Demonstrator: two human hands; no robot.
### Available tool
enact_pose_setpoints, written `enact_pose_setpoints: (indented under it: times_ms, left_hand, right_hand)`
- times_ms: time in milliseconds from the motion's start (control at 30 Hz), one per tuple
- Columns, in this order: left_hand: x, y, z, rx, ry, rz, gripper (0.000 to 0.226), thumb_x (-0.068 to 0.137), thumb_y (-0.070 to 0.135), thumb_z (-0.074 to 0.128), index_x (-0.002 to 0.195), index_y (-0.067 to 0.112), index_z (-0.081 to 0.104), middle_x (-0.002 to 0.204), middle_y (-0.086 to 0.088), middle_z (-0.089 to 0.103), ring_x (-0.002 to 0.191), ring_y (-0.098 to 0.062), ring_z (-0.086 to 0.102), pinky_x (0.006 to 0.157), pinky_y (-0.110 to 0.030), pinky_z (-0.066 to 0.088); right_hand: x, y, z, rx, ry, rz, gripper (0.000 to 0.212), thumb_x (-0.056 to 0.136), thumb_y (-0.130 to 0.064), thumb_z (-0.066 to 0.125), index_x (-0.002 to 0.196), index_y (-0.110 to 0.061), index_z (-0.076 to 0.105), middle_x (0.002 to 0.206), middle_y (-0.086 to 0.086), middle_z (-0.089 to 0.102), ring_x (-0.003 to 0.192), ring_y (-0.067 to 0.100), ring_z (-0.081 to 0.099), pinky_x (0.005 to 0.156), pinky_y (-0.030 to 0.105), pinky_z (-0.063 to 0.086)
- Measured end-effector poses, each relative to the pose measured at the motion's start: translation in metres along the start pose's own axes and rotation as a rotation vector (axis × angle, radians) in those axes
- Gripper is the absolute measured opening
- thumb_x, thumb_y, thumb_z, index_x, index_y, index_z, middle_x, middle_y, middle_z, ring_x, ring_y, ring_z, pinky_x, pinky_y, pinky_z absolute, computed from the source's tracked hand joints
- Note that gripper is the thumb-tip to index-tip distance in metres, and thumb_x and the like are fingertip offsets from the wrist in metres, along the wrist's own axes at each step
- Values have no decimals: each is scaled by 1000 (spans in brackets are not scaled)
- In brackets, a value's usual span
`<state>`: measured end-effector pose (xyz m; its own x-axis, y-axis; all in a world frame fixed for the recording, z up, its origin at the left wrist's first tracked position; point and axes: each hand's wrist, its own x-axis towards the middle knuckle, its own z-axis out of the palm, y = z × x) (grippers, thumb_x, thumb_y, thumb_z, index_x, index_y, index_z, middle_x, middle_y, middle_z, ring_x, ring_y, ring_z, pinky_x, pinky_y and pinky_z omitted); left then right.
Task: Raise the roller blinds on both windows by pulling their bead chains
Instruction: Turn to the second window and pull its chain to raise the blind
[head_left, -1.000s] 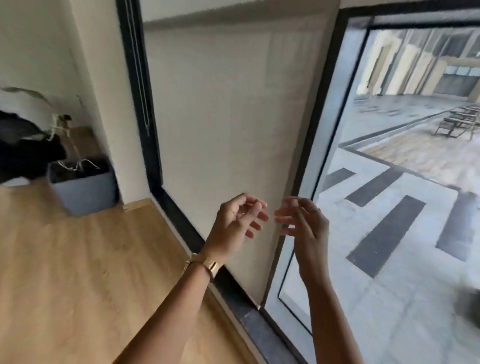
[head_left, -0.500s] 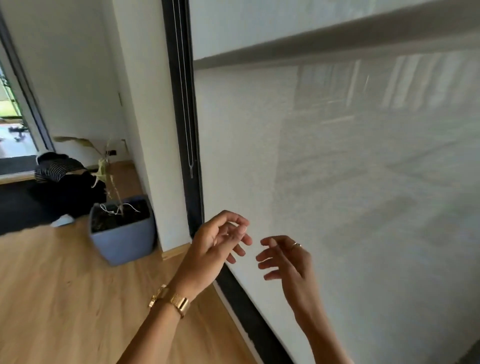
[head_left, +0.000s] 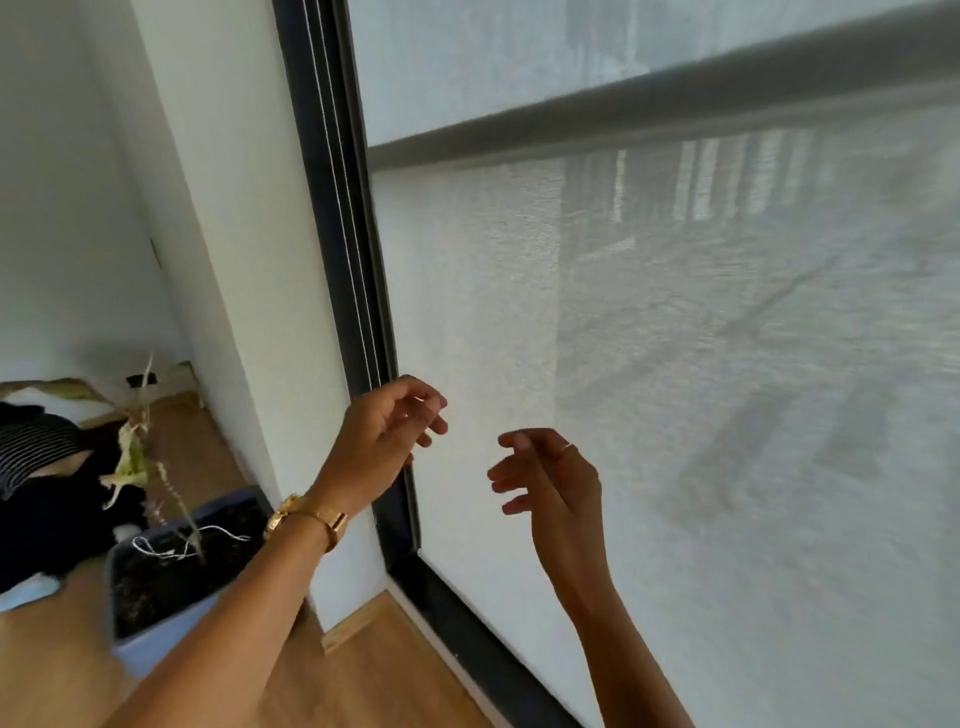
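A pale translucent roller blind (head_left: 675, 364) covers the window down to the floor. Its white bead chain (head_left: 340, 197) hangs along the black frame (head_left: 317, 156) at the blind's left edge. My left hand (head_left: 387, 436), with a gold watch on the wrist, is raised with fingers curled and apart, its fingertips just below and right of the chain's visible lower end. I cannot see it touching the chain. My right hand (head_left: 550, 478), wearing a ring, hangs in front of the blind with fingers spread and nothing in it.
A grey planter (head_left: 171, 618) with a dried plant stands on the wooden floor by the white wall pillar (head_left: 234, 260). Dark clothing and a striped item (head_left: 36, 467) lie further left. A grey horizontal bar (head_left: 649, 104) shows behind the blind.
The view has swung left, from the uncovered right window to the covered one. Both hands have moved toward the black frame, the left one now close to the chain.
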<state>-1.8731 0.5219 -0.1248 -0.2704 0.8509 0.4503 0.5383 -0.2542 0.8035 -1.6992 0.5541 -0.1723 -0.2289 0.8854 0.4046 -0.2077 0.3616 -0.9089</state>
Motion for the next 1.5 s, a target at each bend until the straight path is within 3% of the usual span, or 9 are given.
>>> enact_pose_setpoints:
  times_ms: [167,367,667,833,967,1033,1167,1333,1500]
  left_hand:
    - [91,-91,-50,164,101,-74,8,89,31,59,87,25,64,83,4,72,81,-17,66,71,-34,54]
    - [205,-193,-100,146,237,-94,11,88,28,59,90,18,64,86,5,67,85,-21,64,77,-43,57]
    - [385,-312,-175,193,101,-245,8,91,21,55,90,17,61,93,-7,66,94,-28,64,82,-40,57]
    - [462,-340,-192,71,105,-186,19,93,22,52,107,13,60,103,-3,64,102,-25,63,89,-38,54]
    - [522,-350,-200,-32,85,-153,31,92,19,53,122,12,50,122,-9,60,100,-19,55,85,-30,46]
    - [546,-353,-202,-129,69,-184,35,91,21,55,124,12,47,127,-12,57,104,-23,56,91,-36,48]
    - [576,-362,-201,-277,22,-306,46,89,23,58,130,10,42,126,-12,51,111,-29,53,99,-50,47]
    - [583,-370,-190,-278,-72,-326,47,90,30,55,133,14,40,128,-13,54,116,-33,52,96,-42,44]
    - [589,-354,-198,-320,-94,-158,32,87,32,58,115,18,51,108,-6,62,94,-23,56,92,-43,49]
  right_hand:
    - [74,36,64,-14,65,-29,20,96,-24,49,95,-15,67,72,5,72,67,17,70,56,23,51]
    - [180,111,148,6,49,18,20,94,-25,51,92,-15,68,71,6,72,65,20,69,53,22,51]
    - [374,187,284,-12,44,50,21,96,-27,48,91,-18,66,68,4,72,62,27,70,53,26,54]
    - [455,207,344,-105,-19,39,21,96,-27,48,84,-23,65,66,-5,70,65,14,68,57,24,55]
    - [507,223,377,-189,-9,76,22,96,-23,46,93,-12,65,75,-4,69,70,10,65,59,22,54]
    - [524,227,390,-234,7,91,25,96,-23,45,97,-8,64,78,-4,69,72,10,64,60,22,53]
    - [544,225,409,-266,104,79,23,97,-21,44,88,-14,65,79,-2,69,72,11,65,60,20,54]
    - [533,220,408,-306,303,103,23,96,-25,47,88,-15,66,78,-1,72,77,18,68,65,29,54]
    - [517,185,401,-267,398,114,25,96,-22,46,99,-6,66,88,8,73,82,22,68,65,28,54]
